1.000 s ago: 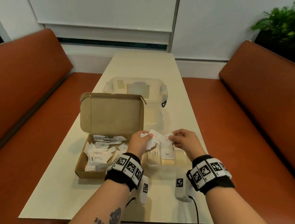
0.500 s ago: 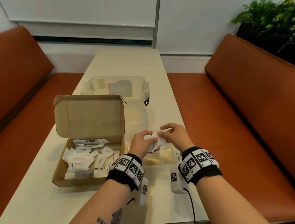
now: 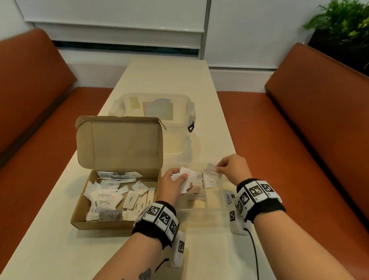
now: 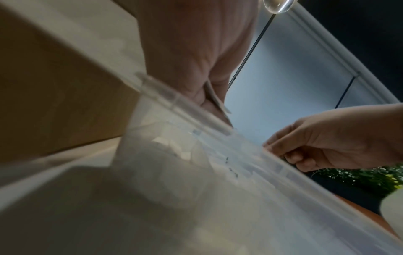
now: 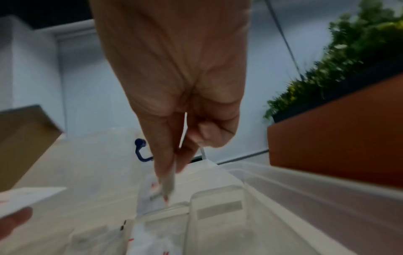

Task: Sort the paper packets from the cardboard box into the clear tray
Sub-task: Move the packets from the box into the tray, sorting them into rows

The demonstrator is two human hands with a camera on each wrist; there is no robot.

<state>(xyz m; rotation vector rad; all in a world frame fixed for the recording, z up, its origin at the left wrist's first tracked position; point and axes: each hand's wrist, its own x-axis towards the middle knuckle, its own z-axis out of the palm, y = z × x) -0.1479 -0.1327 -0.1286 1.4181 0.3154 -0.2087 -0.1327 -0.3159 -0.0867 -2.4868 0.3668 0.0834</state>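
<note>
An open cardboard box (image 3: 81, 221) on the table holds several white paper packets (image 3: 113, 197). To its right lies the clear tray (image 3: 215, 206) with dividers (image 5: 216, 195); a Pepper packet (image 3: 196, 193) and a Stevia stick (image 3: 228, 198) lie in it. My left hand (image 3: 173, 185) grips a small bunch of white packets (image 3: 188, 174) over the tray's left end. My right hand (image 3: 231, 167) pinches one packet (image 3: 211, 168) between thumb and fingers over a back compartment, seen edge-on as a packet (image 5: 169, 182) in the right wrist view.
A clear lidded container (image 3: 153, 109) stands behind the box, whose lid (image 3: 120, 143) stands upright. Orange benches (image 3: 319, 128) flank the table. A black cable (image 3: 256, 259) trails off the near edge. A plant (image 3: 353, 26) sits at the far right.
My hands have come apart: the right hand has taken one packet from the bunch and carried it right, over the tray. The left hand keeps the rest.
</note>
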